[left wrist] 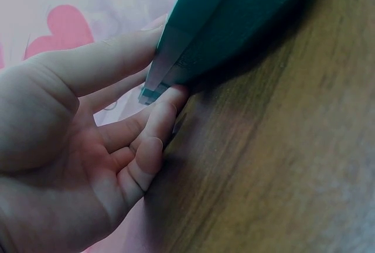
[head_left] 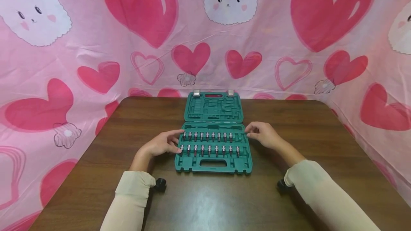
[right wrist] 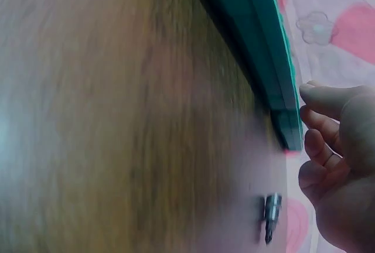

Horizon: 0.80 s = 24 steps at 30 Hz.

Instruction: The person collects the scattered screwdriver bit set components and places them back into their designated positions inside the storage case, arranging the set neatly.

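A green plastic tool case (head_left: 189, 163) lies unfolded on the table, its lid (head_left: 213, 106) laid back. Two rows of short silver bit sockets with dark tips fill its base, an upper row (head_left: 207, 135) and a lower row (head_left: 209, 149). My left hand (head_left: 160, 143) grips the case's left side, thumb over the rim and other fingers low along the wall. Beside the right rim is my right hand (head_left: 264, 135), fingers loosely bent, with nothing seen between them. The right wrist view shows one loose bit socket (right wrist: 272, 209) on the table near that hand.
The brown wooden table (head_left: 205, 202) carries the case near its back edge. A pink cloth (head_left: 263, 38) with hearts and rabbits hangs behind and at both sides. Two metal latches, left (head_left: 196, 93) and right (head_left: 230, 93), sit on the lid's far edge.
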Each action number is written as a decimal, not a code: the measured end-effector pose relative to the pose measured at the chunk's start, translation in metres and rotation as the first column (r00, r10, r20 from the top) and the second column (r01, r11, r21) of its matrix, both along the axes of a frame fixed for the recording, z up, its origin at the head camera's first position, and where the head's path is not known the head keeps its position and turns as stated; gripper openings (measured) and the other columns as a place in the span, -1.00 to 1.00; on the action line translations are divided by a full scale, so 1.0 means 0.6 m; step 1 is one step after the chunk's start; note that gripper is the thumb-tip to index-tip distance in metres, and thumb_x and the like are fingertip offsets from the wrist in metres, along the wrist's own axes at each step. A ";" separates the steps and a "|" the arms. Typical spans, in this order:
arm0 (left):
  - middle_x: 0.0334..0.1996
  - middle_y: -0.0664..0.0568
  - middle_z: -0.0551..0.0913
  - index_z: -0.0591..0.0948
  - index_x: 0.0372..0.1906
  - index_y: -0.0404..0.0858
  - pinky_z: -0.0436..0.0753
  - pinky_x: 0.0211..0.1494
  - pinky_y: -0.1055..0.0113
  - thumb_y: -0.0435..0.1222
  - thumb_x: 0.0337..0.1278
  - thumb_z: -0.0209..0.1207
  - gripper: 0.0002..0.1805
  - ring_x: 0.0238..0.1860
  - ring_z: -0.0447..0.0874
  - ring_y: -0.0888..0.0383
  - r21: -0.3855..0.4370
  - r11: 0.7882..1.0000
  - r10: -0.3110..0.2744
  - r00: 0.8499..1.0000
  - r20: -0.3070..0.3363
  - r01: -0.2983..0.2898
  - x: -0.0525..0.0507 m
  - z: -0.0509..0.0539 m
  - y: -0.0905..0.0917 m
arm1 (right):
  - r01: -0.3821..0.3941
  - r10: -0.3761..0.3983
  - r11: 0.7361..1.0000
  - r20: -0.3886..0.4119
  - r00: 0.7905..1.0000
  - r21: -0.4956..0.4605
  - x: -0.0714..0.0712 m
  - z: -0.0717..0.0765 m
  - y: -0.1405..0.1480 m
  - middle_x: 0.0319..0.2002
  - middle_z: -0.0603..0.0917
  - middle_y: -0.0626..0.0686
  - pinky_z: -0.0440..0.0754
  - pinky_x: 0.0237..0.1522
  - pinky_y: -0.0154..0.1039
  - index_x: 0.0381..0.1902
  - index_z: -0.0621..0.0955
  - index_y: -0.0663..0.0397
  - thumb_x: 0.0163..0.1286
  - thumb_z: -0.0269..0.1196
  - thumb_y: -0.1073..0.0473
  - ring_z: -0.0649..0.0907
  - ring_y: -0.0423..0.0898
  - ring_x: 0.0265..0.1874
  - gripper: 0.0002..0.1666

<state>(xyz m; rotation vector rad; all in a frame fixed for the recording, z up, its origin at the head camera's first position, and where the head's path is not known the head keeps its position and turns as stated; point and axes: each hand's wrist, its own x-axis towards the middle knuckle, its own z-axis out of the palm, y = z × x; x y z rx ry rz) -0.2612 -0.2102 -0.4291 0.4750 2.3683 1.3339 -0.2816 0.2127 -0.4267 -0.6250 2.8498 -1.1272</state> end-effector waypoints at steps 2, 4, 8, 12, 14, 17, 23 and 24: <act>-0.10 -0.15 0.58 0.30 0.45 -0.18 0.61 -0.17 0.17 -0.30 0.04 0.40 -0.16 -0.25 0.60 0.02 -0.001 1.000 -0.004 1.000 -0.001 0.004 0.000 0.001 0.001 | 0.009 -0.009 1.000 0.000 1.000 0.006 0.001 -0.001 0.011 -0.40 0.57 -0.04 0.52 -0.25 -0.13 -0.20 0.68 0.01 0.32 0.33 0.25 0.52 -0.03 -0.33 -0.89; -0.10 -0.15 0.58 0.30 0.45 -0.18 0.61 -0.17 0.18 -0.30 0.03 0.40 -0.16 -0.24 0.60 0.02 -0.002 1.000 -0.004 1.000 -0.002 0.004 0.000 0.001 0.002 | 0.016 -0.016 1.000 -0.004 1.000 0.012 0.000 -0.003 0.021 -0.40 0.57 -0.04 0.52 -0.26 -0.13 -0.20 0.67 0.03 0.31 0.33 0.26 0.52 -0.02 -0.34 -0.89; -0.10 -0.15 0.58 0.30 0.45 -0.18 0.61 -0.17 0.18 -0.30 0.03 0.41 -0.16 -0.25 0.59 0.02 -0.002 1.000 0.004 1.000 0.002 -0.004 0.000 0.001 0.001 | 0.010 -0.010 1.000 -0.004 1.000 0.017 -0.002 -0.006 0.036 -0.41 0.57 -0.03 0.51 -0.26 -0.12 -0.19 0.68 0.06 0.29 0.34 0.27 0.52 -0.01 -0.34 -0.87; -0.10 -0.14 0.58 0.31 0.45 -0.17 0.60 -0.16 0.17 -0.30 0.03 0.41 -0.16 -0.25 0.60 0.02 -0.005 1.000 0.008 1.000 0.000 -0.008 0.001 0.000 0.000 | -0.002 0.003 1.000 -0.009 1.000 0.020 -0.001 -0.008 0.048 -0.42 0.56 -0.03 0.51 -0.27 -0.13 -0.17 0.68 0.09 0.27 0.35 0.30 0.51 -0.02 -0.36 -0.84; -0.10 -0.14 0.58 0.31 0.45 -0.17 0.60 -0.15 0.17 -0.29 0.04 0.40 -0.16 -0.25 0.60 0.02 -0.007 1.000 0.006 1.000 -0.002 -0.006 0.001 0.000 0.000 | -0.005 0.006 1.000 -0.011 1.000 0.022 -0.001 -0.010 0.055 -0.42 0.56 -0.04 0.51 -0.29 -0.15 -0.18 0.68 0.10 0.26 0.36 0.31 0.51 -0.03 -0.37 -0.83; -0.10 -0.15 0.58 0.31 0.45 -0.17 0.60 -0.15 0.17 -0.29 0.03 0.41 -0.16 -0.24 0.60 0.02 -0.003 1.000 0.005 1.000 -0.003 -0.005 0.001 0.001 0.001 | -0.007 0.008 0.999 -0.015 1.000 0.036 0.000 -0.012 0.064 -0.43 0.55 -0.04 0.51 -0.29 -0.16 -0.18 0.67 0.09 0.25 0.36 0.31 0.51 -0.03 -0.37 -0.83; -0.11 -0.15 0.58 0.31 0.45 -0.17 0.60 -0.16 0.17 -0.31 0.04 0.40 -0.16 -0.25 0.60 0.02 0.000 1.000 0.007 1.000 0.000 -0.007 0.001 0.001 0.001 | -0.006 0.009 0.998 -0.031 0.999 0.068 0.000 -0.017 0.077 -0.40 0.56 -0.04 0.51 -0.28 -0.15 -0.18 0.67 0.08 0.22 0.39 0.31 0.51 -0.04 -0.35 -0.80; -0.11 -0.15 0.58 0.31 0.45 -0.17 0.61 -0.16 0.17 -0.31 0.04 0.40 -0.16 -0.25 0.60 0.02 0.001 1.000 0.008 1.000 0.001 -0.008 0.001 0.001 0.001 | -0.006 0.008 0.998 -0.035 0.999 0.068 0.000 -0.017 0.078 -0.39 0.56 -0.04 0.51 -0.27 -0.15 -0.18 0.67 0.08 0.20 0.40 0.32 0.51 -0.04 -0.35 -0.79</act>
